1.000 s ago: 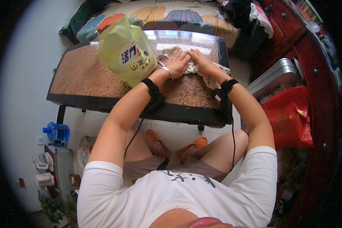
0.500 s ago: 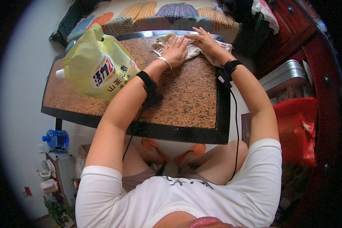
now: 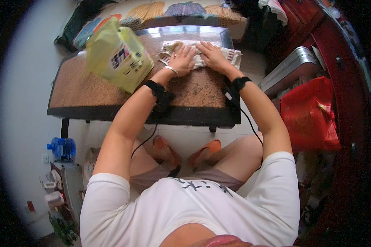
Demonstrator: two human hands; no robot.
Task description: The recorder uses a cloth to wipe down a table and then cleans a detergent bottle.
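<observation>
A crumpled white cloth (image 3: 198, 62) with a brown-striped end lies toward the far side of the table (image 3: 202, 92), which has a speckled brown top and dark edge. My left hand (image 3: 182, 61) rests on the cloth's left part, fingers stretched out. Close beside it, my right hand (image 3: 212, 57) lies flat on the middle, fingers also extended. Neither hand grips anything. Left of my left arm stands a large yellow-green refill pouch (image 3: 140, 61) with a handle hole, partly blurred.
Black cables run from the bands on my wrists. A patterned couch (image 3: 185, 9) lies beyond the table. To the right are a red bag (image 3: 309, 113) and a silver case (image 3: 288, 68) in a dark red cabinet. A blue water bottle (image 3: 62, 148) sits at lower left.
The view has shifted. My right hand has come down flat, nearer my left hand. More of the cloth's striped end shows on the right.
</observation>
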